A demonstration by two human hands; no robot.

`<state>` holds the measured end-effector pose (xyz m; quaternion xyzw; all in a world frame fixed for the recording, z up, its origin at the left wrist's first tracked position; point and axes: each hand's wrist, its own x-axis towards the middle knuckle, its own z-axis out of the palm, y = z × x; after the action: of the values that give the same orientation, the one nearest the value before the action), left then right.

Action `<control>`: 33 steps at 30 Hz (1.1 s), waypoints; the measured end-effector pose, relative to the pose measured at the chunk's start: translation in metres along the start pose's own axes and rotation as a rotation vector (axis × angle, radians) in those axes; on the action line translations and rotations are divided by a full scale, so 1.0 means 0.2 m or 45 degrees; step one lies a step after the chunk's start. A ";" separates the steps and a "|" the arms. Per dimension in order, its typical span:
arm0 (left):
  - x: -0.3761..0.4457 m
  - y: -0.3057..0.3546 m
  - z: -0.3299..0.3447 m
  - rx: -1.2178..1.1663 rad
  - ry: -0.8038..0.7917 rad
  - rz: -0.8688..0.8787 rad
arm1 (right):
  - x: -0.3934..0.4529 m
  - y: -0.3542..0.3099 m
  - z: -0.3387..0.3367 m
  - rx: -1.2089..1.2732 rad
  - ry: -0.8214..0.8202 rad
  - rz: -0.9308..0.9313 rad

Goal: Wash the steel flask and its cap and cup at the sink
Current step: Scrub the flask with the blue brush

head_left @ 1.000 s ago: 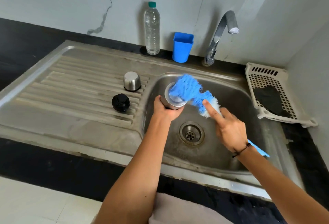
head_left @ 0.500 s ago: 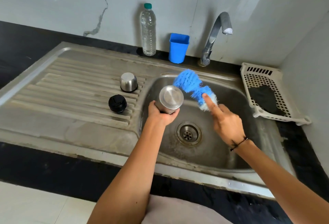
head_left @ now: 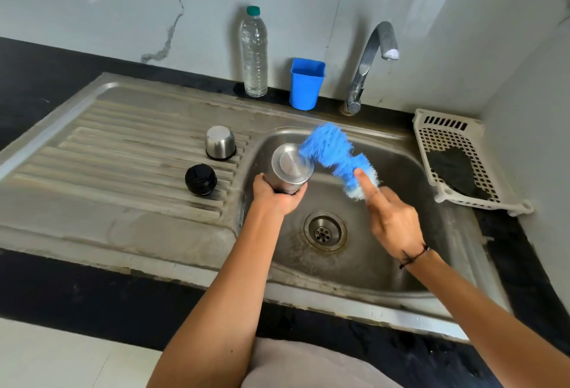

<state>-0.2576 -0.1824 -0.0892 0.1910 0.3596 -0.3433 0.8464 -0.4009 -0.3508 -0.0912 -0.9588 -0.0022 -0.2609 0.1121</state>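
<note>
Steel flask point(head_left: 290, 170) sits over the left part of the sink basin point(head_left: 401, 267), tilted so that its flat round base faces up toward us. We hold it from below in our left hand point(head_left: 277, 194), fingers wrapped round the body. Our right hand point(head_left: 391, 221) grips a blue bottle brush point(head_left: 334, 153), forefinger stretched out along the stem near the white bristles; the fluffy blue head touches the flask's upper right edge. The handle is hidden behind our hand. On the ribbed draining board point(head_left: 123, 153) to the left, the steel cup point(head_left: 220, 143) stands upside down, and the black cap point(head_left: 200, 179) lies just in front of it, the two apart. Behind the sink a clear water bottle point(head_left: 254, 54) with a green lid and a blue plastic tumbler point(head_left: 307, 83) stand against the marble wall, beside the tap point(head_left: 367, 66). A white slotted basket point(head_left: 456, 159) lies on the counter to the right, with something dark inside.
</note>
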 end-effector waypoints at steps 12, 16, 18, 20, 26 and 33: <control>-0.04 -0.02 0.02 0.057 -0.041 -0.026 | 0.05 -0.03 0.04 0.068 0.009 -0.063; -0.02 -0.04 0.03 0.077 -0.081 -0.035 | 0.07 -0.07 0.01 0.162 0.044 -0.125; -0.03 -0.04 0.03 0.112 -0.125 0.019 | 0.05 -0.10 0.01 0.122 0.003 -0.240; -0.04 -0.04 0.04 0.147 -0.153 0.054 | 0.02 -0.09 0.03 0.060 -0.058 -0.273; -0.03 0.00 0.03 0.022 -0.109 -0.050 | 0.10 -0.05 0.05 0.168 -0.001 -0.072; -0.02 -0.01 0.04 0.119 -0.167 0.041 | 0.11 -0.13 0.05 0.107 -0.072 -0.252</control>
<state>-0.2575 -0.1862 -0.0810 0.2133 0.2840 -0.3578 0.8636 -0.3786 -0.3234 -0.0840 -0.9554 -0.1110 -0.2431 0.1257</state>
